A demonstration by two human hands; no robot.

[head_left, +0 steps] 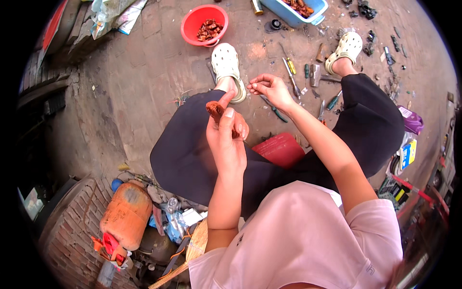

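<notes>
My left hand (226,137) is closed around a bundle of reddish-brown copper wire (214,110), thumb up along it, held above my left knee. A thin strand seems to run from the bundle toward my right hand (270,88), which is raised just to the right, fingers pinched together. What the right fingers pinch is too fine to see clearly. I sit on a red stool (280,149), legs in dark trousers, feet in pale clogs.
A red bowl (204,24) and a blue tub (297,10) with copper scrap stand ahead on the paved ground. Screwdrivers, pliers and a hammer (315,74) lie between my feet. An orange gas cylinder (126,216) and clutter sit at the lower left.
</notes>
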